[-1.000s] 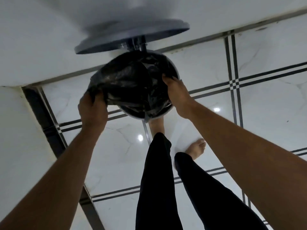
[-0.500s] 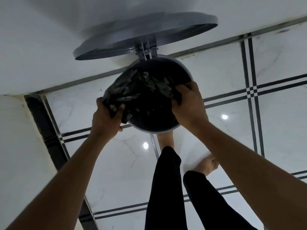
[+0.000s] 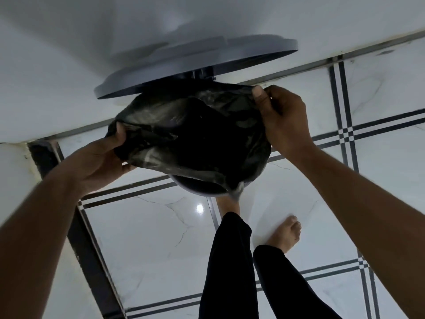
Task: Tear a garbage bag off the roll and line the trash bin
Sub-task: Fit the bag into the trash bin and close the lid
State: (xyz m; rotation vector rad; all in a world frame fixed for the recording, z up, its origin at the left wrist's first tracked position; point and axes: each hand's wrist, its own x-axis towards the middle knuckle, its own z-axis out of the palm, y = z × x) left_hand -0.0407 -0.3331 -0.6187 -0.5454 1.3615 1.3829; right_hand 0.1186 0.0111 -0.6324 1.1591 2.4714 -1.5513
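Garbage bag [image 3: 190, 137], black and crumpled, is stretched open over the mouth of a round grey trash bin [image 3: 200, 188] on a white tiled floor [image 3: 149, 238]. The bin's lid [image 3: 207, 58] stands open against the wall behind. The left hand [image 3: 101, 157] pinches the bag's left edge; the right hand [image 3: 282, 120] pinches its right edge, near the lid hinge.

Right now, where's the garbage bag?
Head view, centre: the black garbage bag is stretched over the trash bin mouth, under the raised lid, between the left hand and right hand.
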